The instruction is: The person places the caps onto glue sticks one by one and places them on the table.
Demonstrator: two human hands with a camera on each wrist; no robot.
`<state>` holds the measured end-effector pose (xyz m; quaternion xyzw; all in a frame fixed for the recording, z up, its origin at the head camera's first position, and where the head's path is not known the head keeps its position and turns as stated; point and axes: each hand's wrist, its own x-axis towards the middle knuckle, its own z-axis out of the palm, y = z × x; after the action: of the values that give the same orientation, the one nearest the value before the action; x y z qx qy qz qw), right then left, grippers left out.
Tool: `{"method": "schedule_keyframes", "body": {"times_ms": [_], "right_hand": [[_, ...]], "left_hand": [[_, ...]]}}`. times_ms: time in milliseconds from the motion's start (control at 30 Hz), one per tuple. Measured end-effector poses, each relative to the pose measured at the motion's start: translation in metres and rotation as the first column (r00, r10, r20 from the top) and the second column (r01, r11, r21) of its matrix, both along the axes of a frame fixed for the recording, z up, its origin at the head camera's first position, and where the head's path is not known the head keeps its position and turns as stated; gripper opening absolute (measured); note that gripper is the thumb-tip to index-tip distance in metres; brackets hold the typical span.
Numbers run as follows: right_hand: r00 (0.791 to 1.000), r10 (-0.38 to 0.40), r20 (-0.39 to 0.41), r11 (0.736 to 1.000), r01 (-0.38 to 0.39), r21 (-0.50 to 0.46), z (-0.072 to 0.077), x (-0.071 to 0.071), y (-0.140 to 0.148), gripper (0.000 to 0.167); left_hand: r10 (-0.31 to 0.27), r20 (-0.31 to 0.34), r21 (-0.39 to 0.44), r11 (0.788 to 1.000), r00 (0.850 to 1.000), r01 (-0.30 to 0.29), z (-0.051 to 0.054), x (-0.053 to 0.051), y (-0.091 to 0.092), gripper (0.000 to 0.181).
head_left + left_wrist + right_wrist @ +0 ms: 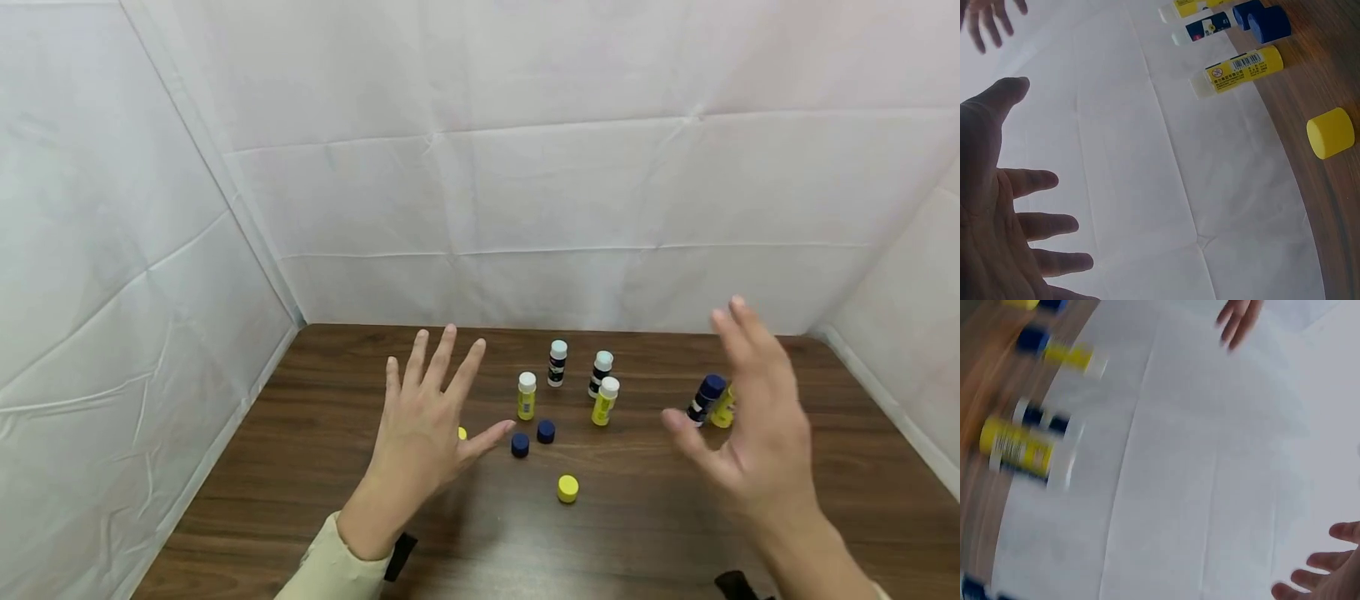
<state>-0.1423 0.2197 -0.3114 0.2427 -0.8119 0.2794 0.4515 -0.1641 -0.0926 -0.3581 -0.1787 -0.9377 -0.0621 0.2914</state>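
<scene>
My left hand (pixel 422 425) hovers above the table with its fingers spread, holding nothing. A yellow cap (pixel 462 433) peeks out from behind it. My right hand (pixel 765 425) is raised at the right, thumb apart from the fingers, with nothing in it. Behind that hand stand a glue stick with a navy cap (pixel 707 398) and a partly hidden yellow glue stick (pixel 723 410). Between the hands stand uncapped glue sticks: two yellow (pixel 527 397) (pixel 604 402) and two navy (pixel 557 364) (pixel 600 375). Two navy caps (pixel 520 445) (pixel 546 431) and a yellow cap (pixel 567 489) lie nearer.
The dark wooden table (pixel 300 450) reaches back to a white cloth wall (pixel 525 192). More white cloth hangs at the left (pixel 135 292) and right (pixel 892 333) sides of the table.
</scene>
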Motion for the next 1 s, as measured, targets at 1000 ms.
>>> {"method": "schedule_keyframes", "body": {"times_ms": [1000], "right_hand": [[0.950, -0.196, 0.242, 0.942, 0.114, 0.314, -0.032, -0.010, -0.008, 0.086]], "left_hand": [[0.062, 0.018, 0.006, 0.998, 0.998, -0.063, 0.007, 0.003, 0.000, 0.094]]}}
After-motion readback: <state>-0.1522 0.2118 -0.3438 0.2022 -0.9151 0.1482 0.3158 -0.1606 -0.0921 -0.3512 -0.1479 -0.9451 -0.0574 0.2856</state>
